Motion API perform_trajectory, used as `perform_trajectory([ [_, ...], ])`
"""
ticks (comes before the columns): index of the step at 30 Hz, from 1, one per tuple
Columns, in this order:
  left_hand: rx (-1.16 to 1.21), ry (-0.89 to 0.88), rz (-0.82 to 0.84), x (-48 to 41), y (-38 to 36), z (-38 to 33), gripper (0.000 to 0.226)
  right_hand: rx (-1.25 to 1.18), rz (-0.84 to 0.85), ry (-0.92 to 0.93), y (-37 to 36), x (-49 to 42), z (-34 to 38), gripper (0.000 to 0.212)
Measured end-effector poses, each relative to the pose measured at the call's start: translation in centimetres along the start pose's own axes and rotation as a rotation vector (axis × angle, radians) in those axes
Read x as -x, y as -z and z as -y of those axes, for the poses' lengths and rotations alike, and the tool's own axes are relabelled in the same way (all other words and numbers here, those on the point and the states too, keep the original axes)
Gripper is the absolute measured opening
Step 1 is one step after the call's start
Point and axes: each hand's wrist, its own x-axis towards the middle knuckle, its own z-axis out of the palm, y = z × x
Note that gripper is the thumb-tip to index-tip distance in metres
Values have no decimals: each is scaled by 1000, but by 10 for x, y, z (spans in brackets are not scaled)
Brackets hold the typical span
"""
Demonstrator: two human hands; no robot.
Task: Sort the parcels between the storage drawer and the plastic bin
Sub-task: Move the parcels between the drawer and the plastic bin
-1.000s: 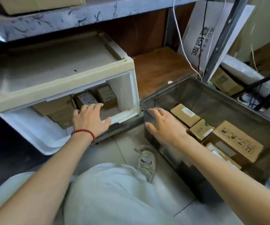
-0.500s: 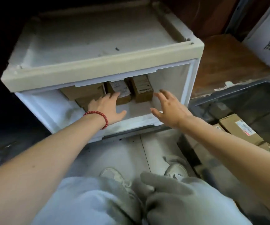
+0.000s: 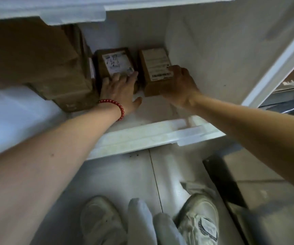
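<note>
Both my arms reach into the open white storage drawer (image 3: 142, 137). At its back lie two small brown parcels side by side. My left hand (image 3: 119, 89), with a red bead bracelet on the wrist, rests with spread fingers on the near end of the left parcel (image 3: 114, 59), which bears a printed white label. My right hand (image 3: 179, 85) grips the near right corner of the right parcel (image 3: 153, 61), fingers curled over its labelled top. Only a dark edge of the plastic bin (image 3: 220, 175) shows at lower right; its contents are out of view.
Larger cardboard boxes (image 3: 36, 61) are stacked against the drawer's left side, touching the left parcel. The drawer's right wall (image 3: 213, 50) stands close to the right parcel. My pale shoes (image 3: 199, 220) stand on the tiled floor below the drawer front.
The view has closed in on the drawer. Both hands have gone deeper inside: the left now lies on the left parcel, and the right has taken hold of the right parcel.
</note>
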Motion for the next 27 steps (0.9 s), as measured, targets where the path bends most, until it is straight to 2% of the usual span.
perform_trajectory([
  [3,82,29,-3,-26,-10,-6,87,-3,31,-17,-10,-21,-1,85],
  [5,108,40,-3,-38,-15,-8,91,-13,0,-42,-20,-31,-1,83],
  [8,105,-45,11,-43,-20,-8,86,79,-88,-101,-34,-40,5,74],
  [12,359,26,5,-42,-24,-2,79,114,-139,-227,-42,-47,17,69],
  [16,457,86,-46,-26,-25,-11,65,-92,-155,-323,-40,-45,10,62],
  [19,592,109,-3,-16,-26,-19,55,-270,-103,-407,-38,-31,-1,56],
  [24,827,184,33,-7,-5,-26,42,-453,-80,-360,-33,-2,0,40],
  [27,907,246,-17,3,15,-34,45,-609,-109,-339,-24,14,13,45],
])
